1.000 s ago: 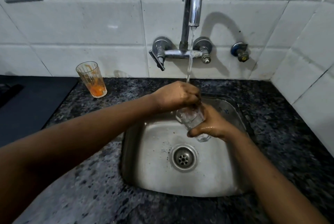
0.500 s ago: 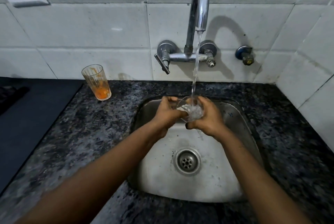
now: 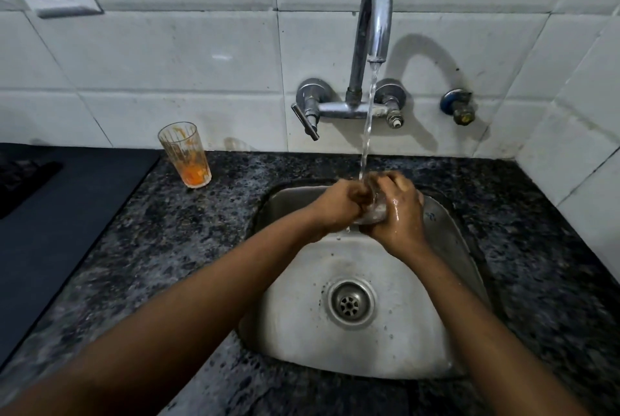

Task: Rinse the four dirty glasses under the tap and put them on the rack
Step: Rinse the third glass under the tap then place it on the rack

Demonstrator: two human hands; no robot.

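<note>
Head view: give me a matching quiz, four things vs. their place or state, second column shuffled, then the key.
Things:
1. dirty glass
2. glass being rinsed
3. tap
4. drain

Places or states:
A. running, its stream falling between the hands
B. at the bottom of the sink, uncovered
C. upright on the counter near the wall, orange residue inside
D. clasped over the sink by the left hand and right hand

Pairs: 1-C, 2-D, 3-A, 4-B
</note>
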